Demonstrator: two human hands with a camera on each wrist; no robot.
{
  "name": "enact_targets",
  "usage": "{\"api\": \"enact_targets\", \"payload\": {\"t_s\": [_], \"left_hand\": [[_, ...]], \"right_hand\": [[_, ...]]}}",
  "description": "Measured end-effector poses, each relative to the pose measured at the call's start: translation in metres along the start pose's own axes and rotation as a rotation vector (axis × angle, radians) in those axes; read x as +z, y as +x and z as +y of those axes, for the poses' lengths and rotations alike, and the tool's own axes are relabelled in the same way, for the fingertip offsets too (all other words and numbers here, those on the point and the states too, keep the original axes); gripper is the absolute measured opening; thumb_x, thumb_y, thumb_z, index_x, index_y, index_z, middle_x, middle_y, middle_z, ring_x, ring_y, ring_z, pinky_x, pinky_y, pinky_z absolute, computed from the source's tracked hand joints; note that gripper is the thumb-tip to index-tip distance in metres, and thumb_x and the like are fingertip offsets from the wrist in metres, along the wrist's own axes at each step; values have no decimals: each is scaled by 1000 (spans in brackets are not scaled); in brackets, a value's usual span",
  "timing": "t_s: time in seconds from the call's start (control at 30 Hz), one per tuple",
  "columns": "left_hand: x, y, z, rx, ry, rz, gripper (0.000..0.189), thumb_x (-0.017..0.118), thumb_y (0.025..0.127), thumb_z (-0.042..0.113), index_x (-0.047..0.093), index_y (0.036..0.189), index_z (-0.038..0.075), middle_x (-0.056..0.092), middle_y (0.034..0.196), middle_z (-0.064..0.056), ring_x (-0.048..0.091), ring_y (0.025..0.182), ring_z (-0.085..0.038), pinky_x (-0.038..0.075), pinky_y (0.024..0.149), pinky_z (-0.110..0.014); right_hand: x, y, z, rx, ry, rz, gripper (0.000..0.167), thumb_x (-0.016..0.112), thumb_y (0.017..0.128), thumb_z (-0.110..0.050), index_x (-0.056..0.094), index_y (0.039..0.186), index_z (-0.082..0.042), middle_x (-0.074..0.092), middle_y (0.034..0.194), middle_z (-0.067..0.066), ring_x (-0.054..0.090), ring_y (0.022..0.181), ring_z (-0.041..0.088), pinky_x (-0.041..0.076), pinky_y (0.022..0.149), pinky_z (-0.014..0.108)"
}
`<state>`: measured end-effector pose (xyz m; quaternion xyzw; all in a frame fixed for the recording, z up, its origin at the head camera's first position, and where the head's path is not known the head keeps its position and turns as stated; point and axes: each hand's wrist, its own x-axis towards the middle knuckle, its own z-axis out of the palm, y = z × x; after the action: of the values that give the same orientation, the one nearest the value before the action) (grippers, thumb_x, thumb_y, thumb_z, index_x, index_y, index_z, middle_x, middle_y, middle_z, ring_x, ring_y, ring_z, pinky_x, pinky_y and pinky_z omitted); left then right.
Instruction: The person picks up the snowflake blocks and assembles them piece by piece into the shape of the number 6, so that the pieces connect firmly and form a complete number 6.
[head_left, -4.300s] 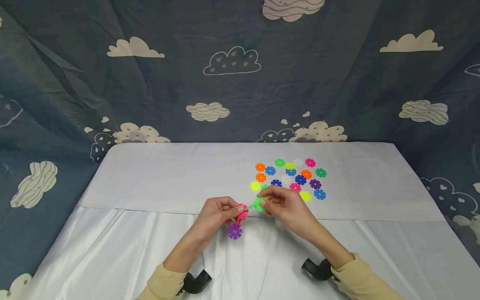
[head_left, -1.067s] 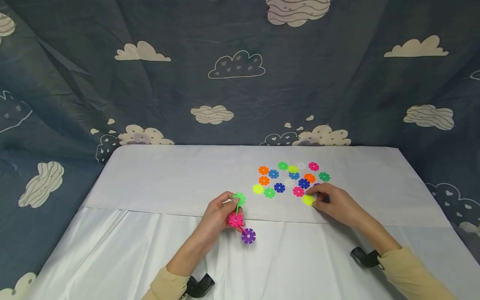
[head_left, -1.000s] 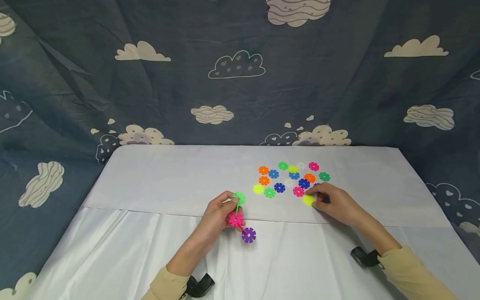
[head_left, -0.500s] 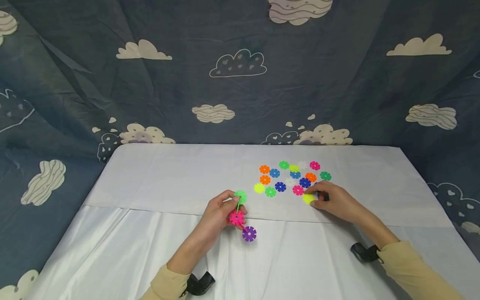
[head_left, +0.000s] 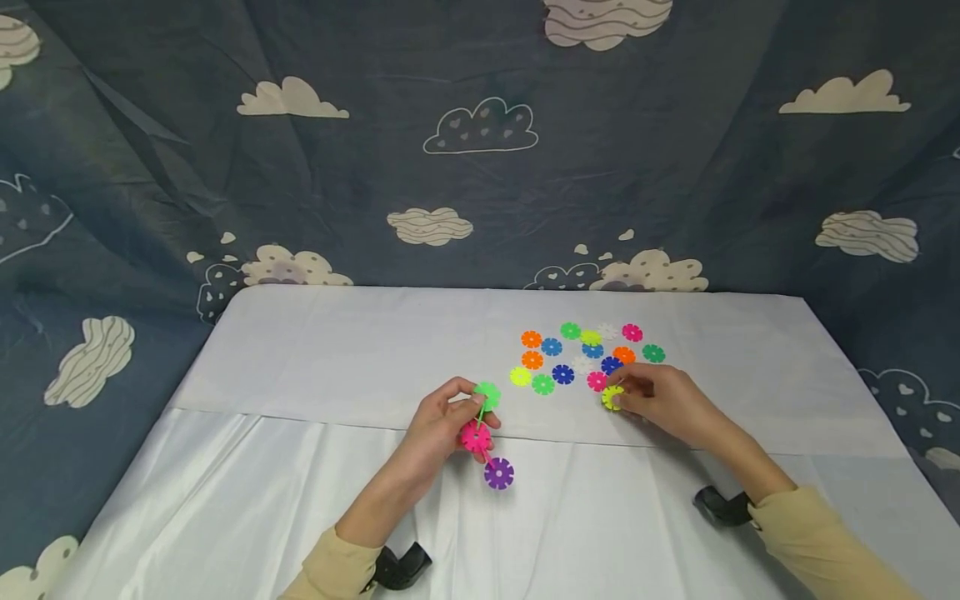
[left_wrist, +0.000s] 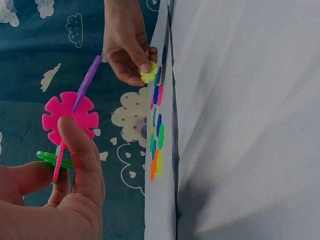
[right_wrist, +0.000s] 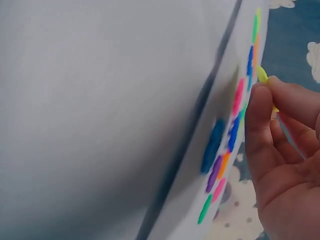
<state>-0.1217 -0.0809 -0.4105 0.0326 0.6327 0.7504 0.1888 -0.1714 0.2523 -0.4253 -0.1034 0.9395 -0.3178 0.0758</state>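
Observation:
My left hand holds a chain of linked plastic snowflake discs between thumb and fingers. A green disc is at its top, a pink disc in the middle, and a purple disc hangs lowest. In the left wrist view the pink disc faces the camera and the purple disc is edge-on. My right hand pinches a yellow disc by its edge, at the near side of the loose discs. In the right wrist view this yellow disc stands between thumb and forefinger.
Several loose discs lie flat on the white tablecloth, among them an orange disc, a dark blue disc and a green disc. Beyond the table hangs a dark curtain with cloud prints.
My right hand has left the green disc on the chain, moved right to the yellow disc and raised it, now tilted. My left hand has turned the chain so the purple disc hangs further right.

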Motion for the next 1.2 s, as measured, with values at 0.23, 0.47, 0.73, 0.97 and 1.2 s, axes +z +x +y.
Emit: {"api": "enact_targets", "payload": {"t_s": [0.23, 0.47, 0.73, 0.97, 1.2], "left_hand": [[0, 0, 1, -6, -20, 16, 19, 54, 102, 19, 52, 107, 1, 65, 93, -24, 56, 61, -15, 54, 56, -30], [1, -1, 0, -2, -17, 14, 16, 53, 102, 18, 52, 106, 2, 64, 87, -17, 56, 66, -16, 49, 58, -27], [3, -1, -1, 6, -16, 7, 18, 52, 102, 19, 53, 103, 1, 63, 84, -16, 54, 59, -15, 51, 55, -29], [4, -2, 0, -2, -24, -5, 23, 54, 102, 24, 53, 102, 0, 62, 83, -14, 53, 56, -15, 53, 54, -30], [5, -3, 0, -21, -17, -21, 27, 55, 102, 25, 56, 103, -2, 64, 82, -11, 56, 53, -14, 52, 53, -28]], "right_hand": [[9, 1, -27, 16, 226, 23, 26, 76, 86, -7, 65, 110, -5, 66, 89, 7, 64, 72, 24, 57, 66, 30], [17, -2, -53, -52, 418, 13, 26, 75, 86, -4, 65, 109, -3, 67, 88, 13, 67, 69, 26, 57, 67, 29], [26, -8, -78, -96, 465, 40, 23, 74, 87, -4, 68, 109, -7, 68, 92, 8, 67, 75, 22, 57, 72, 28], [34, -12, -95, -133, 463, 46, 18, 75, 88, -8, 68, 105, -8, 69, 91, 7, 69, 80, 32, 57, 73, 28], [41, -14, -105, -202, 493, 54, 17, 74, 88, -5, 69, 103, -13, 69, 92, 8, 68, 80, 34, 58, 73, 31]]}}
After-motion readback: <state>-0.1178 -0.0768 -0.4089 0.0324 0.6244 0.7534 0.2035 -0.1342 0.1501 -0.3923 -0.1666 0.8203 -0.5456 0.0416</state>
